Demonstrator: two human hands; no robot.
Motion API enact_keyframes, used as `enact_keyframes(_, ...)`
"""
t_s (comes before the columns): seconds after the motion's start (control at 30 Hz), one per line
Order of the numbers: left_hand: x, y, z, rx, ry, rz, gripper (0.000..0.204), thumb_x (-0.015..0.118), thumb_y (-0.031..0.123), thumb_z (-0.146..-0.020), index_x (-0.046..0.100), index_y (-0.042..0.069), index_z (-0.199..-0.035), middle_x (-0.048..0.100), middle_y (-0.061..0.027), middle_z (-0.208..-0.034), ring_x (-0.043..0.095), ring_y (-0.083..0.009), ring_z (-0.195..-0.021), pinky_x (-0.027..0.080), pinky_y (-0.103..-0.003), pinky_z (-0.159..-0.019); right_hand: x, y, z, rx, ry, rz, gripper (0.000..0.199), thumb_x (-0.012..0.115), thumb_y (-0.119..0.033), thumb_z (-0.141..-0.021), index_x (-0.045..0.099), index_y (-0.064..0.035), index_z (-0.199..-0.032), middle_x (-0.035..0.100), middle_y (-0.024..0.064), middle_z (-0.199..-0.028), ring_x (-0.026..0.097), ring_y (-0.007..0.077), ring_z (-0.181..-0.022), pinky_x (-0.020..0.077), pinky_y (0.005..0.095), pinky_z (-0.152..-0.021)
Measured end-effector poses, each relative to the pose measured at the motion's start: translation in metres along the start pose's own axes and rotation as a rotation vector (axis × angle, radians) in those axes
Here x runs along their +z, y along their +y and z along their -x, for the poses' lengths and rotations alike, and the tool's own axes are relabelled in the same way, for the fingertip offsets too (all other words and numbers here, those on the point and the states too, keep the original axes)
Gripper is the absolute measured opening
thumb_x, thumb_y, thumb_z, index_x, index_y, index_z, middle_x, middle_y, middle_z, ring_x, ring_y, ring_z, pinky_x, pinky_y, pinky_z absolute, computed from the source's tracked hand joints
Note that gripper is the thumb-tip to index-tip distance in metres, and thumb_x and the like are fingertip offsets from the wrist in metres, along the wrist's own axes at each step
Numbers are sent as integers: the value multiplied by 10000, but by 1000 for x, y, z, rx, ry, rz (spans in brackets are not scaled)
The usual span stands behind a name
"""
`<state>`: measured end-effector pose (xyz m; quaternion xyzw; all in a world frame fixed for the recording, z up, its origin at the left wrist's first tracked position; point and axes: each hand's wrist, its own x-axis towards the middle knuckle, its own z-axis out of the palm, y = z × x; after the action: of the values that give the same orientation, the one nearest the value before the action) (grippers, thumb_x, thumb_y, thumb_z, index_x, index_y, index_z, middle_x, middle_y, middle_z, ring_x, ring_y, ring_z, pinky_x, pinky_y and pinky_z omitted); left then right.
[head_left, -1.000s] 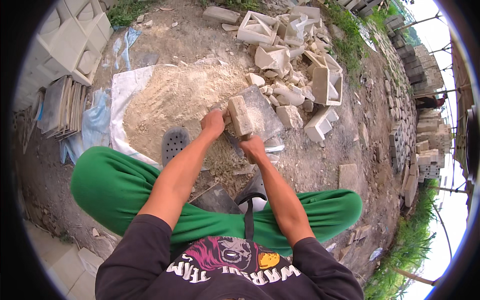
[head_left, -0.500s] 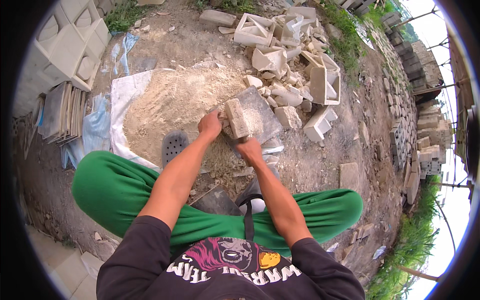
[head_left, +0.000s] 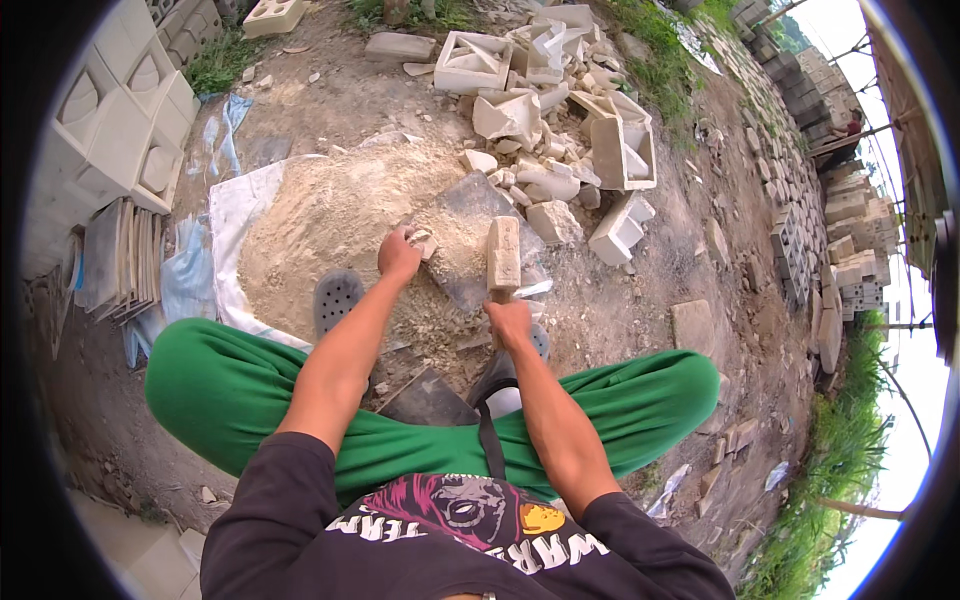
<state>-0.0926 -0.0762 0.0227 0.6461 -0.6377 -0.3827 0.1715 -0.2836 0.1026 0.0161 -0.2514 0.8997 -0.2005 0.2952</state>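
Note:
My right hand (head_left: 510,322) grips the handle of a pale, dust-covered wooden mallet (head_left: 504,255). The mallet's blocky head points away from me, over the right part of a dark flat slab (head_left: 478,192). My left hand (head_left: 400,255) is closed on a small pale chunk of broken block (head_left: 424,243), at the slab's left side. Crushed pale grit covers much of the slab. It runs into a wide heap of sandy grit (head_left: 330,215) on a white sheet (head_left: 226,215) to the left.
Broken pale blocks (head_left: 555,180) lie piled beyond the slab. Light-coloured blocks (head_left: 140,110) and thin boards (head_left: 125,255) stand at the left. Between my feet lies another dark slab (head_left: 428,397). Stacked grey blocks (head_left: 793,255) stand far right, near grass (head_left: 830,440).
The mallet has moved right, away from my left hand, and its head now points more straight ahead. My left hand has shifted slightly left, and the chunk in it now shows.

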Motion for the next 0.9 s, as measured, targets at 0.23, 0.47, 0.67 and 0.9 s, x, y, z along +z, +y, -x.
enact_keyframes(0.23,12,-53,4,-36,120,179,372,749,169,-815,656,63,-1159,636,-133,-1080,659,-285,-961,518,-387,-864,25,-38,26,26,0,-83,430,715,-306,-688,701,107,-806,716,211,-725,742,315,-728,580,405,-700)
enact_keyframes(0.47,17,-39,49,18,107,162,335,744,176,-819,658,70,-1125,609,-141,-1033,645,-283,-938,515,-387,-859,38,-59,7,53,-134,-186,452,705,-315,-693,702,101,-871,709,257,-858,709,369,-832,559,430,-770)
enact_keyframes(0.67,33,-11,52,7,100,153,320,748,181,-817,669,59,-1103,615,-144,-1040,639,-285,-958,514,-391,-874,20,-82,-5,36,-215,-234,414,728,-291,-687,696,102,-811,706,236,-803,713,334,-758,561,413,-691)
enact_keyframes(0.9,27,0,-5,34,42,19,373,786,220,-780,689,65,-1105,688,-150,-1001,671,-299,-943,529,-400,-856,7,-83,-12,11,-272,-272,337,755,-233,-712,692,90,-784,686,142,-663,695,222,-552,558,366,-524)
